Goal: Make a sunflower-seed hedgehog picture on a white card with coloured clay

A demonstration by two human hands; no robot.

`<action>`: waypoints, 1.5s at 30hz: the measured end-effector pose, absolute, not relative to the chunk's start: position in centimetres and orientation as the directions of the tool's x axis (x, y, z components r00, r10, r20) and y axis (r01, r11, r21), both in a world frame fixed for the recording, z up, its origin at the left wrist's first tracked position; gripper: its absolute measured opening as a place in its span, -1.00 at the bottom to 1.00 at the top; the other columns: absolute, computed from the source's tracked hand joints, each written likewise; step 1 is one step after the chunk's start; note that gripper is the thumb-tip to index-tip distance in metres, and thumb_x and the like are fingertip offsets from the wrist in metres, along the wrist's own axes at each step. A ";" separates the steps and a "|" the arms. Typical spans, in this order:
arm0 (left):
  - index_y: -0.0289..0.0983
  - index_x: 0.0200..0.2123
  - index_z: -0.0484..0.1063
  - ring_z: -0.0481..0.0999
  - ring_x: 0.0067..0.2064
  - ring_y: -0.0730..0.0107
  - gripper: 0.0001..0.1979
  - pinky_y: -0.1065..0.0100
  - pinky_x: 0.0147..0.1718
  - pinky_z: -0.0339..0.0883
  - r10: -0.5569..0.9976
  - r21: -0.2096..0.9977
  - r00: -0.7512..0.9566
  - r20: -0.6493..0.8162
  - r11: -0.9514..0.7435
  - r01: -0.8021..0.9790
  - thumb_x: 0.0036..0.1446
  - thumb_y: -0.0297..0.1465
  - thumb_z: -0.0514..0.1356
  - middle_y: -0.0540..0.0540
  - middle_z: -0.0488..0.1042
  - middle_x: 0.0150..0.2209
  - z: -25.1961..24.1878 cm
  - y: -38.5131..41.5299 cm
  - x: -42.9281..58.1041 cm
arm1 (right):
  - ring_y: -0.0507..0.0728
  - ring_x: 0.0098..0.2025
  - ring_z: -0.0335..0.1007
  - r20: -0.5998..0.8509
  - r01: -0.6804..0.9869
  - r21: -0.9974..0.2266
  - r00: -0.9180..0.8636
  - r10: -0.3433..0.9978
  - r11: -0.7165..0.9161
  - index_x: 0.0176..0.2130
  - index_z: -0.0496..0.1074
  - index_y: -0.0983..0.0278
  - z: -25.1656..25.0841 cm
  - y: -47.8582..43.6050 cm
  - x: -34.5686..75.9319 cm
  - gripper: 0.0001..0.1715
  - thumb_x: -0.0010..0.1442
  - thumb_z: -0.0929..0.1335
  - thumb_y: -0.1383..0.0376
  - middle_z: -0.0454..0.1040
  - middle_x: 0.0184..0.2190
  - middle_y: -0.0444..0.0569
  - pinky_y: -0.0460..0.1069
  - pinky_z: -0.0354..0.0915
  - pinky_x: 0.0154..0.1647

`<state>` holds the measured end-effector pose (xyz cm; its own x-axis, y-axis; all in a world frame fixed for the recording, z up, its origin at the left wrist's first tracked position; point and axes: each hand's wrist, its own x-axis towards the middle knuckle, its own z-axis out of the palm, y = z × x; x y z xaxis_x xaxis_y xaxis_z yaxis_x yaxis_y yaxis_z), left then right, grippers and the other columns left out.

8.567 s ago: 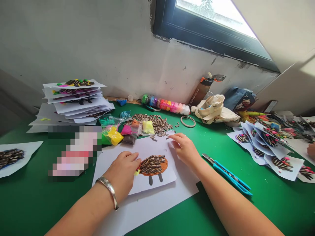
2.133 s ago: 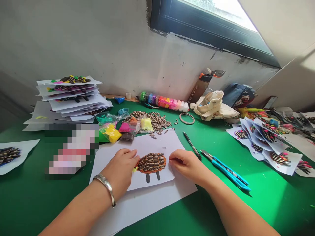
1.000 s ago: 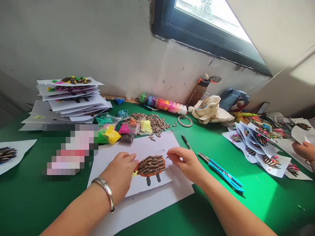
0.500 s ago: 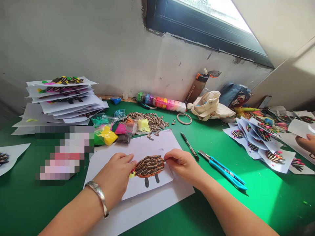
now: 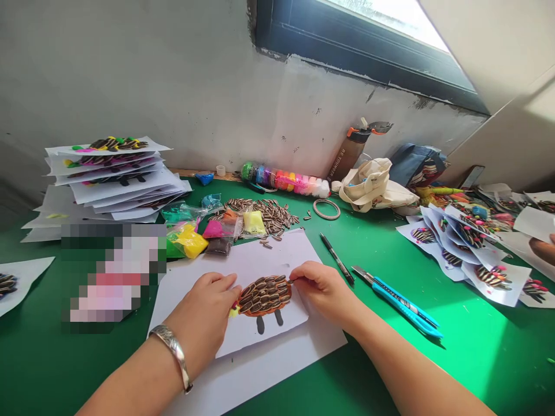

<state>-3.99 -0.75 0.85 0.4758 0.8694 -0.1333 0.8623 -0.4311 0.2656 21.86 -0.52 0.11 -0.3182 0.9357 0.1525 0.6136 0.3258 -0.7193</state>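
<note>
A hedgehog figure (image 5: 264, 296) of orange clay covered with striped sunflower seeds lies on a small white sheet (image 5: 277, 329), which rests on a larger sheet (image 5: 255, 260) on the green table (image 5: 468, 358). My left hand (image 5: 203, 315), with a silver bracelet at the wrist, lies flat on the sheet at the figure's left end. My right hand (image 5: 323, 289) is pinched at the figure's right edge; its fingertips press a sunflower seed against the clay.
A pile of sunflower seeds (image 5: 269, 211) and small bags of coloured clay (image 5: 195, 237) lie behind the sheets. A black pen (image 5: 336, 264) and blue utility knife (image 5: 399, 300) lie to the right. Finished sheets are stacked at left (image 5: 117, 179) and spread at right (image 5: 477, 254). Another person's hand (image 5: 544, 248) shows at far right.
My right hand went from the seed pile to the figure's right edge and now pinches there. A black pen appeared on the table. My left hand stayed on the sheet.
</note>
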 end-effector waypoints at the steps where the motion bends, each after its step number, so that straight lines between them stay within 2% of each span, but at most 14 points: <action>1: -0.27 -0.05 0.47 0.31 0.08 0.08 -0.58 0.11 0.03 0.28 0.868 0.263 0.478 -0.134 -0.434 0.862 0.06 -0.61 0.02 -0.16 0.40 0.08 0.8 -0.8 -4.0 | 0.05 -0.30 0.35 0.147 0.624 -0.706 -0.332 0.932 0.333 -0.28 0.46 0.19 0.1 -0.5 21.8 -0.69 0.11 0.24 0.52 0.44 -0.37 -0.11 -0.07 0.25 -0.29; 9: -0.26 -0.03 0.46 0.30 0.09 0.09 -0.57 0.13 0.04 0.28 0.864 0.222 0.476 -0.161 -0.439 0.871 0.07 -0.61 0.01 -0.13 0.39 0.09 0.9 -0.8 -3.9 | 0.09 -0.24 0.31 0.128 0.679 -0.641 -0.367 0.922 0.359 -0.27 0.46 0.20 0.0 -0.3 21.3 -0.71 0.15 0.24 0.50 0.42 -0.35 -0.07 -0.03 0.24 -0.23; 16: -0.28 -0.03 0.45 0.29 0.09 0.08 -0.57 0.14 0.05 0.28 0.853 0.178 0.490 -0.177 -0.462 0.869 0.08 -0.61 -0.01 -0.13 0.37 0.12 1.2 -0.8 -3.8 | 0.08 -0.27 0.29 0.131 0.679 -0.629 -0.388 0.912 0.379 -0.29 0.45 0.23 -0.1 -0.2 20.6 -0.76 0.15 0.26 0.51 0.42 -0.38 -0.07 -0.05 0.23 -0.27; 21: -0.29 -0.01 0.44 0.28 0.09 0.08 -0.56 0.13 0.05 0.28 0.850 0.184 0.493 -0.182 -0.463 0.867 0.07 -0.62 0.00 -0.14 0.37 0.11 1.2 -0.8 -3.8 | 0.05 -0.30 0.30 0.141 0.688 -0.637 -0.341 0.930 0.348 -0.18 0.41 0.22 -0.1 -0.5 21.2 -0.72 0.13 0.28 0.49 0.39 -0.34 -0.08 -0.07 0.22 -0.29; 27: -0.31 -0.02 0.45 0.28 0.10 0.08 -0.56 0.13 0.05 0.28 0.858 0.203 0.481 -0.178 -0.446 0.871 0.06 -0.64 0.01 -0.16 0.37 0.11 1.1 -0.7 -3.9 | 0.04 -0.35 0.27 0.148 0.741 -0.566 -0.339 0.929 0.361 -0.32 0.43 0.24 -0.4 -0.5 21.6 -0.79 0.14 0.27 0.49 0.36 -0.41 -0.10 -0.10 0.17 -0.36; 36: -0.27 -0.04 0.46 0.29 0.09 0.09 -0.58 0.13 0.05 0.27 0.858 0.210 0.479 -0.187 -0.441 0.872 0.07 -0.64 0.02 -0.15 0.38 0.09 1.3 -0.7 -3.6 | 0.04 -0.36 0.28 0.138 0.767 -0.532 -0.339 0.930 0.359 -0.36 0.46 0.25 -0.4 -0.4 21.0 -0.77 0.17 0.25 0.47 0.37 -0.43 -0.07 -0.09 0.19 -0.36; 39: -0.29 -0.04 0.46 0.29 0.09 0.08 -0.57 0.12 0.05 0.27 0.857 0.209 0.478 -0.194 -0.440 0.874 0.07 -0.63 0.02 -0.16 0.38 0.10 1.4 -0.7 -3.6 | 0.05 -0.35 0.31 0.170 0.745 -0.569 -0.306 0.937 0.347 -0.30 0.48 0.24 -0.5 -0.3 21.3 -0.76 0.17 0.25 0.46 0.39 -0.41 -0.07 -0.08 0.21 -0.34; 42: -0.29 -0.04 0.46 0.29 0.09 0.07 -0.57 0.11 0.05 0.27 0.860 0.213 0.477 -0.182 -0.439 0.873 0.05 -0.63 0.03 -0.17 0.38 0.10 1.3 -0.7 -3.7 | 0.05 -0.31 0.34 0.210 0.708 -0.622 -0.258 0.943 0.333 -0.15 0.48 0.22 -0.9 -0.3 21.6 -0.68 0.18 0.24 0.45 0.42 -0.36 -0.06 -0.07 0.25 -0.29; 45: -0.29 -0.03 0.46 0.29 0.09 0.07 -0.56 0.11 0.05 0.27 0.858 0.204 0.480 -0.182 -0.444 0.872 0.05 -0.64 0.02 -0.16 0.38 0.10 1.2 -0.7 -3.7 | 0.07 -0.28 0.36 0.206 0.696 -0.620 -0.302 0.931 0.363 -0.09 0.48 0.20 -1.2 -0.3 21.4 -0.62 0.19 0.22 0.45 0.44 -0.31 -0.03 -0.05 0.28 -0.26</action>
<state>-3.71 -0.70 1.25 0.4799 0.8583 -0.1816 0.8722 -0.4444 0.2042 21.45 -0.30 -1.22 -0.3017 0.9308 0.2064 0.6956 0.3629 -0.6200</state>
